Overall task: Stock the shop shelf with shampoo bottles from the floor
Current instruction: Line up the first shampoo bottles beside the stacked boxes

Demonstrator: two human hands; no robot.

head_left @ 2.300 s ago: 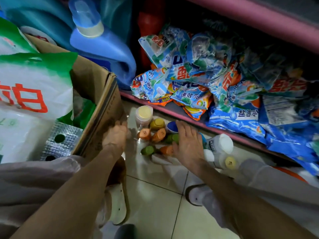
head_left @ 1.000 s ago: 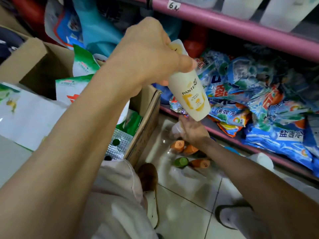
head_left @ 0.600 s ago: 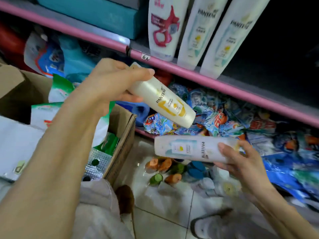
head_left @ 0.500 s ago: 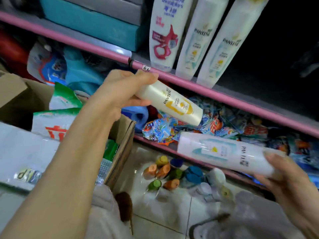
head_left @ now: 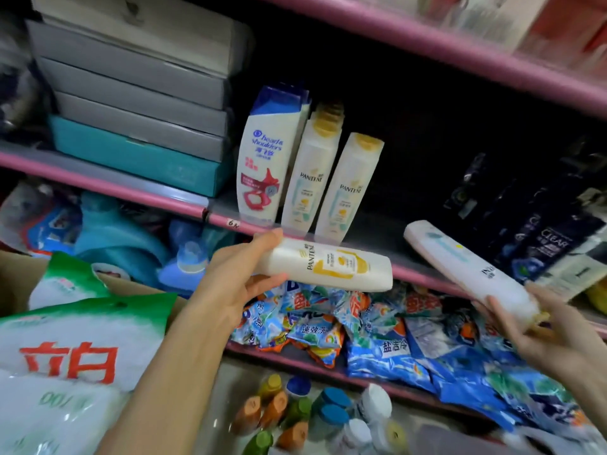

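My left hand [head_left: 241,277] grips a cream Pantene bottle with a yellow label [head_left: 331,265], lying sideways just below the pink shelf edge [head_left: 184,205]. My right hand [head_left: 538,333] grips the cap end of a white Pantene bottle with a pale blue label [head_left: 466,267], its base pointing up-left over the shelf. On the shelf stand a Head & Shoulders bottle [head_left: 266,159] and two Pantene bottles [head_left: 310,172] [head_left: 349,185]. Several capped bottles [head_left: 295,415] stand on the floor below.
Grey and teal boxes [head_left: 131,103] are stacked at the shelf's left. Dark Clear bottles [head_left: 542,238] stand at its right, with a dark gap between. Blue detergent packets [head_left: 377,336] fill the lower shelf. A cardboard box with white-green bags [head_left: 65,339] sits at left.
Both hands have risen towards the shelf with their bottles. The right bottle's base has moved up over the shelf; the view has tilted upward.
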